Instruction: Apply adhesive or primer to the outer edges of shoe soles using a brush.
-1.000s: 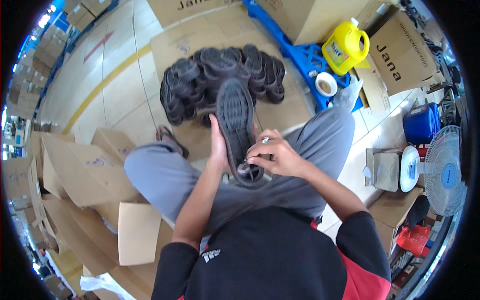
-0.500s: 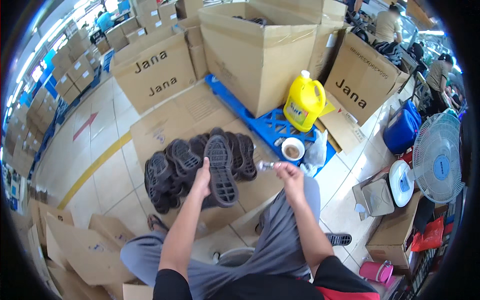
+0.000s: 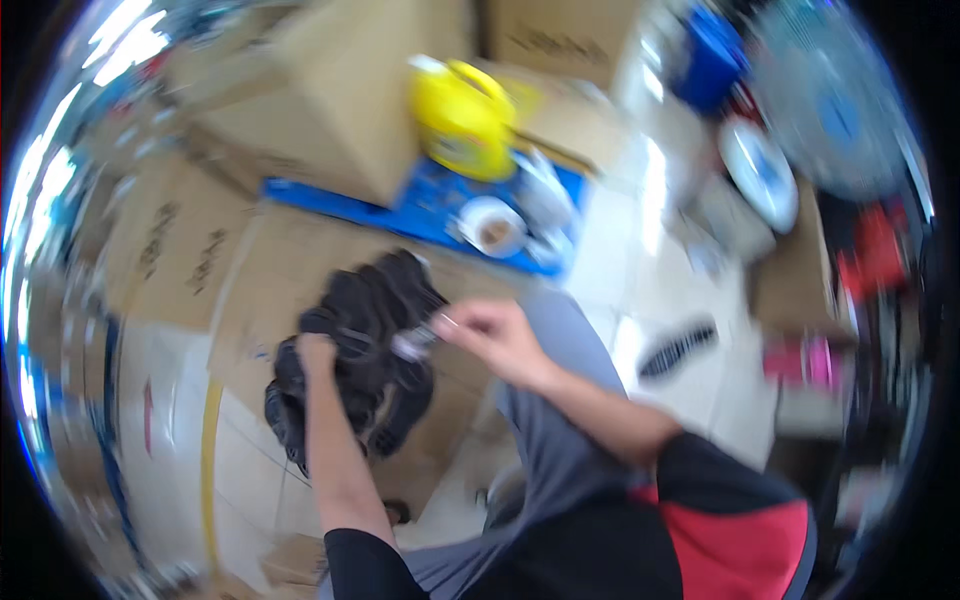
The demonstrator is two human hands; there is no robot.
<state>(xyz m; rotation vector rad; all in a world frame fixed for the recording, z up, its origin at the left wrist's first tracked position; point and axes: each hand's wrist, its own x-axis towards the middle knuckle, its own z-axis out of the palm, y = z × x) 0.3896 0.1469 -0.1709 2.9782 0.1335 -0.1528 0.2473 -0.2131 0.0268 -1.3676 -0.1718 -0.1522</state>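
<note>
A pile of dark brown shoe soles point(image 3: 385, 300) lies on a flat cardboard sheet point(image 3: 290, 240) in front of me. My left hand point(image 3: 316, 350) reaches into the left part of this pile; its fingers are smeared and partly hidden among the soles. Between the thumb and fingers of my right hand point(image 3: 495, 335) is a small brush point(image 3: 415, 342) with a metal band and a pale tip. Its tip is over the right part of the pile; whether it touches a sole is too blurred to tell.
Beyond the pile, a blue pallet point(image 3: 425, 215) carries a large carton point(image 3: 330, 100), a yellow jug point(image 3: 462, 120), a white cup point(image 3: 490, 226) with brownish contents and a crumpled plastic bag point(image 3: 545, 195). At right are a single sole point(image 3: 678, 350) on the tiles and a fan point(image 3: 835, 110).
My left hand has gone from holding up one sole to down among the pile. The brush in my right hand has moved left over the soles. The whole view has turned.
</note>
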